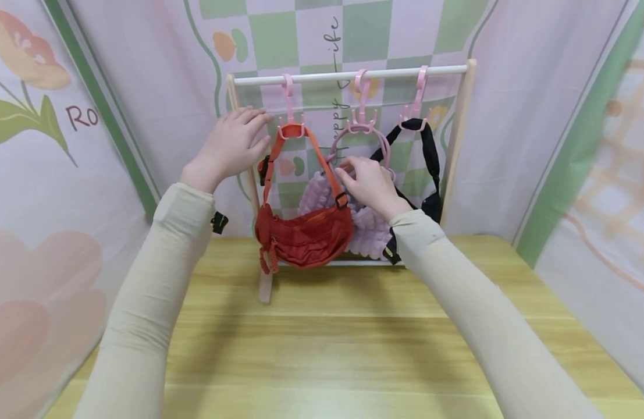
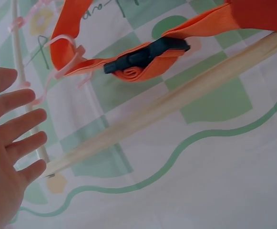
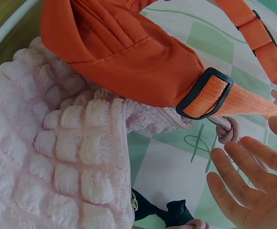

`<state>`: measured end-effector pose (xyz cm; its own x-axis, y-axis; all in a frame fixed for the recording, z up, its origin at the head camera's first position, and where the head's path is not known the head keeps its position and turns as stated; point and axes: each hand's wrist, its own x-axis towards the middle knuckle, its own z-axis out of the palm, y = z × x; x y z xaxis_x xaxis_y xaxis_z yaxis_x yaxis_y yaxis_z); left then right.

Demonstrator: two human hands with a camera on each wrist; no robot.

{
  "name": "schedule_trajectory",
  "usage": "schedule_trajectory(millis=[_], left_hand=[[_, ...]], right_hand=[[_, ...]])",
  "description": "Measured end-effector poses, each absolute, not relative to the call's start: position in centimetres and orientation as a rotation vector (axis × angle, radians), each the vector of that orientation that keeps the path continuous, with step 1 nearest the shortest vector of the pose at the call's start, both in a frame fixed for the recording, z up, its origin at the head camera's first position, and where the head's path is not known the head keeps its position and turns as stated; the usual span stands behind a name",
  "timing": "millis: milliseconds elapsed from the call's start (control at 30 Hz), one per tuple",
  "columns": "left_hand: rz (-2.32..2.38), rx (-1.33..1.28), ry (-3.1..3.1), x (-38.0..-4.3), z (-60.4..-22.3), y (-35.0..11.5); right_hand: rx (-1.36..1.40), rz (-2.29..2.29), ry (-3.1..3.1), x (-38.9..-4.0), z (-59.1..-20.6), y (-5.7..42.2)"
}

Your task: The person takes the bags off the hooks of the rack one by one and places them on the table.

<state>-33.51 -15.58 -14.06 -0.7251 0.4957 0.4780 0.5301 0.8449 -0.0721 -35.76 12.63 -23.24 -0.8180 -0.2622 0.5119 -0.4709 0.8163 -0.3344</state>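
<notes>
A red-orange crossbody bag (image 1: 308,235) hangs by its strap (image 1: 323,160) from a pink hook (image 1: 288,100) at the rack's left. My left hand (image 1: 230,142) is held up just left of that hook, its fingers extended and holding nothing; a black buckle (image 2: 145,53) shows on the strap in the left wrist view. To the right of the strap, my right hand (image 1: 373,183) is in front of a pale pink puffy bag (image 3: 76,143). Its fingers are spread with nothing gripped in the right wrist view, close to the orange strap.
A rack with a white bar (image 1: 322,76) and wooden posts (image 1: 458,139) stands on the wooden table (image 1: 322,349). At its right, a black bag strap (image 1: 430,154) hangs from another pink hook (image 1: 420,90). Printed curtains (image 1: 578,116) enclose the back and sides.
</notes>
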Motion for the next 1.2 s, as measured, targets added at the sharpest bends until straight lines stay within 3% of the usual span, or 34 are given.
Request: schedule_trajectory(millis=[1200], left_hand=[[-0.086, -0.732, -2.454, -35.0, -9.6, -14.7]], right_hand=[[0.524, 0.740, -2.638, -35.6, -22.7, 11.4]])
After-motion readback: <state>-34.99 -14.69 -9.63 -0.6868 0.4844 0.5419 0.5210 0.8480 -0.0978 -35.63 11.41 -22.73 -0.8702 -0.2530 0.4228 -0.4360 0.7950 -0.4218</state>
